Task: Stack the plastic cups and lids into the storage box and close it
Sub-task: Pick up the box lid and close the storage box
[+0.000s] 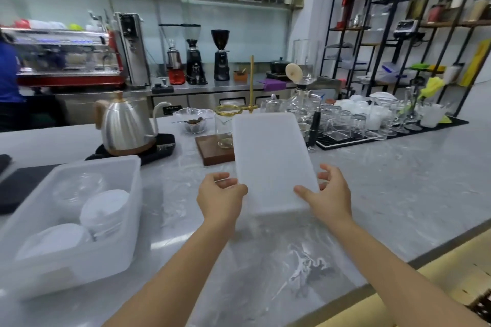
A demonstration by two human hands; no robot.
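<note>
A translucent white storage box (134,167) stands open on the counter at the left. Inside it lie stacked plastic cups (103,211), white lids (57,239) and clear domed lids (79,188). The flat white box lid (271,159) is held tilted above the counter in the middle. My left hand (220,196) grips its near left edge. My right hand (329,195) grips its near right edge, thumb on top. The lid is well to the right of the box and apart from it.
A steel gooseneck kettle (125,125) on a black base stands behind the box. A wooden pour-over stand (215,151) with a brass pole is behind the lid. Upturned glasses on a black mat (358,125) fill the right back. A person in blue (8,77) stands far left.
</note>
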